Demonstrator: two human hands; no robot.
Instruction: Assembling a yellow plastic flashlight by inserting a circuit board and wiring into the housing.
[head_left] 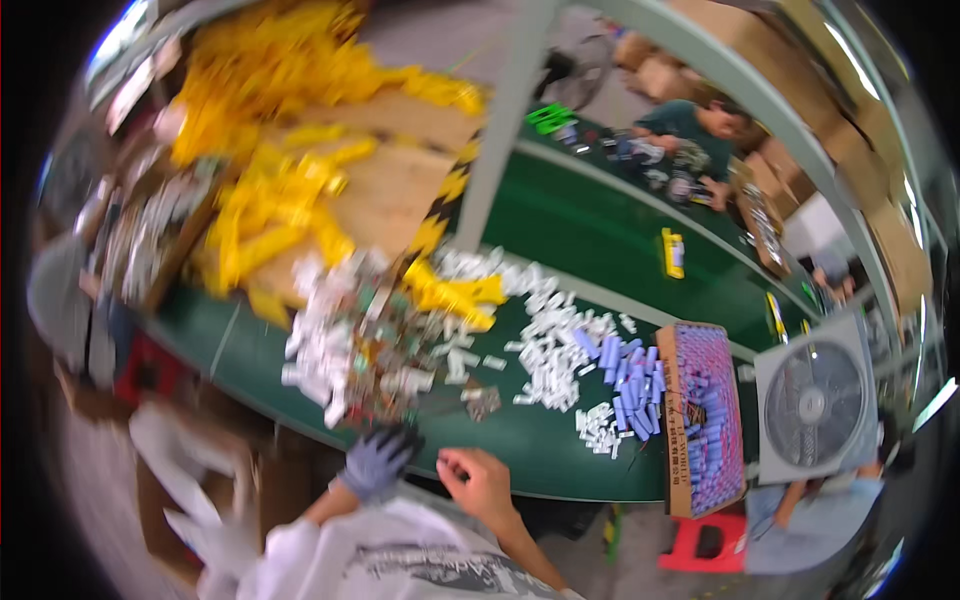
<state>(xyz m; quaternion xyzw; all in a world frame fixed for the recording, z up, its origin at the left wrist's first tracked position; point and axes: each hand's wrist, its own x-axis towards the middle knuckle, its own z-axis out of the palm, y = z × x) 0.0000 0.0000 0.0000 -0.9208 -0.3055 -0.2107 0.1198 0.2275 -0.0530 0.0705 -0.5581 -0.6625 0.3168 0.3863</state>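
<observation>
Hands low in frame: your gloved left hand (378,462) spreads its fingers at the green table (540,455) edge; your bare right hand (480,482) curls loosely, holding nothing, below white cylinders (555,355).

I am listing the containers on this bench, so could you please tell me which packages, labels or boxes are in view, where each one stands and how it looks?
Cardboard tray: right end of the green table, long and brown, packed with upright purple cylinders.
Yellow packet: far green table, small, flat, rectangular.
Cardboard boxes: stacked at upper right, brown; details blurred.
No screens or signs can be made out.
</observation>
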